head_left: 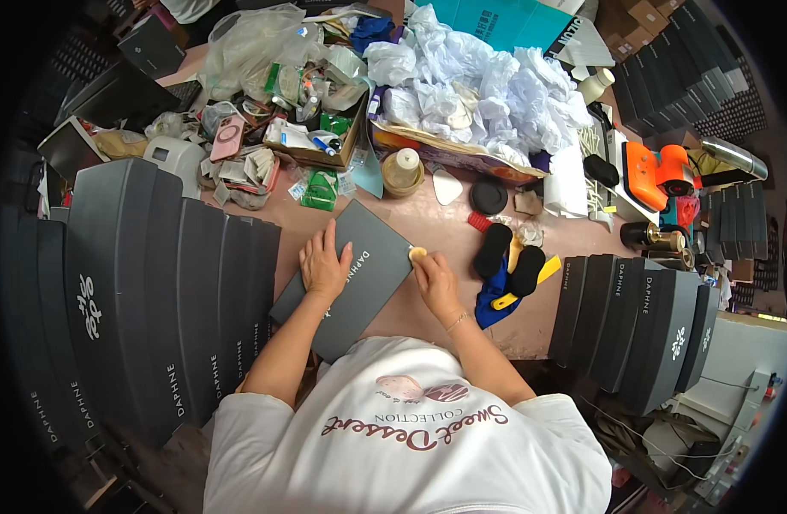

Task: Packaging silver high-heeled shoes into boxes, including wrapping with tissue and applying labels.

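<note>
A flat dark grey shoebox [366, 295] lies slantwise on the table in front of me, pale lettering on its top. My left hand [325, 267] rests flat on it with the fingers spread. At the box's right edge, my right hand [436, 284] pinches a small pale-yellow round pad [417, 254], which touches or nearly touches that edge. Its exact kind does not show. Right of this hand are two black oval brush-like pads [525, 271], a blue cloth [493, 301] and a yellow-handled tool [505, 301].
Stacked dark shoeboxes flank me on the left [119, 300] and right [637, 330]. Toward the back are a bottle in a round holder [402, 174], a black round lid [488, 197], a cluttered carton [316, 156], crumpled white paper [488, 94] and an orange device [646, 177].
</note>
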Available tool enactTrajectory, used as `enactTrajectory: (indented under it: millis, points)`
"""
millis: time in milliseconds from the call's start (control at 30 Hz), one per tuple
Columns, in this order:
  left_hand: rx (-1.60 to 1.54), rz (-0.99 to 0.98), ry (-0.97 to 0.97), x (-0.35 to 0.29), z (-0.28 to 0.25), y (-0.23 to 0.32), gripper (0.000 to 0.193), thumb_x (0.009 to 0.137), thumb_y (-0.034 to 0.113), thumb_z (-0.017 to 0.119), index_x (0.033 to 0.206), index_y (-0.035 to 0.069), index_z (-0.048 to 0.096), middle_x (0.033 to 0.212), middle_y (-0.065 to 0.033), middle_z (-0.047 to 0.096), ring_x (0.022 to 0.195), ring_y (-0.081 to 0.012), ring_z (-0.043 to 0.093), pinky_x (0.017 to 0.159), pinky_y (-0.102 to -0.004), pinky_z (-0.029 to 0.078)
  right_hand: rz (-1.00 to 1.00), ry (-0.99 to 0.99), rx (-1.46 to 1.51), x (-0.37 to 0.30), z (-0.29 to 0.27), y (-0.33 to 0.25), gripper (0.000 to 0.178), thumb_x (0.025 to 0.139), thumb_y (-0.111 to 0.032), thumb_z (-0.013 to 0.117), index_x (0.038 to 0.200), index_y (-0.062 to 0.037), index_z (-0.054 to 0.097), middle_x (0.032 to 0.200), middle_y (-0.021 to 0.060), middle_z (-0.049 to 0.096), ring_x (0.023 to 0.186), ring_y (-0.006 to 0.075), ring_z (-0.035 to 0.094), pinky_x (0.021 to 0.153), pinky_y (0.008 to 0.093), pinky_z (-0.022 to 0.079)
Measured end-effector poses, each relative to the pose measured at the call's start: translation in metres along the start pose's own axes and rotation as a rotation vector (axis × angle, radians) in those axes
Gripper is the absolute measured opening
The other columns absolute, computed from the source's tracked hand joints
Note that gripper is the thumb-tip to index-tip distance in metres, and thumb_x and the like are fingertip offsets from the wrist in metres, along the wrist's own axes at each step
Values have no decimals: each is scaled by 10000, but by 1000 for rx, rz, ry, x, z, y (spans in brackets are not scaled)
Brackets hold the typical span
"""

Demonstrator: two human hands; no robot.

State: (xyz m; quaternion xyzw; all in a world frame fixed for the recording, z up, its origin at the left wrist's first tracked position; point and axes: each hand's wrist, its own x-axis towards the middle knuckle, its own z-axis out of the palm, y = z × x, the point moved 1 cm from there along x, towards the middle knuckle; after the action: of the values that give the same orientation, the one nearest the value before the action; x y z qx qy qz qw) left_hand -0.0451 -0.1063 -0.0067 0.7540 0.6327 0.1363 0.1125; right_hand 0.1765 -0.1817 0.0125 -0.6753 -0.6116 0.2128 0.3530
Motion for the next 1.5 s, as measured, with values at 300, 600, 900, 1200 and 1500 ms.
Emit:
enactTrajectory:
  millis: [300, 600, 900, 1200, 1500]
  points:
    - [6, 18, 16, -2, 2, 0, 608, 877, 360, 567, 1393, 98, 381, 1174, -145, 525, 1071, -312, 502, 910, -439, 376, 119, 155, 123, 6, 14, 31, 130, 854, -63, 616, 974, -21, 641, 900, 163, 611, 781, 312, 612, 672, 372, 482]
    - [-12, 1, -7, -1, 0, 0, 605, 882, 345, 566, 1403, 107, 371, 1206, -144, 527, 1083, -325, 500, 920, -445, 370, 12, -113, -132, 54, -21, 40, 241, 826, -163, 626, 1020, -26, 662, 1014, 188, 622, 819, 331, 625, 738, 387, 493]
    - [-25, 22, 69, -1, -1, -2, 593, 861, 355, 583, 1372, 108, 411, 1125, -128, 546, 997, -303, 523, 875, -431, 386, 3, -195, -106, 45, 6, 5, 169, 771, -152, 644, 858, -8, 663, 846, 152, 619, 715, 333, 618, 682, 404, 501]
    - [-72, 9, 26, 0, -5, -2, 584, 868, 334, 574, 1370, 87, 406, 1143, -138, 545, 1036, -316, 511, 895, -435, 376, 21, -180, -27, 48, 10, 12, 120, 749, -77, 622, 799, 27, 652, 803, 175, 615, 711, 340, 614, 681, 388, 502]
    - [-48, 44, 81, 1, -2, -2, 589, 859, 347, 590, 1361, 94, 414, 1105, -148, 554, 977, -311, 528, 861, -426, 394, 73, -153, 9, 48, 15, 20, 167, 756, -107, 641, 835, 38, 664, 778, 153, 618, 663, 234, 594, 634, 324, 476]
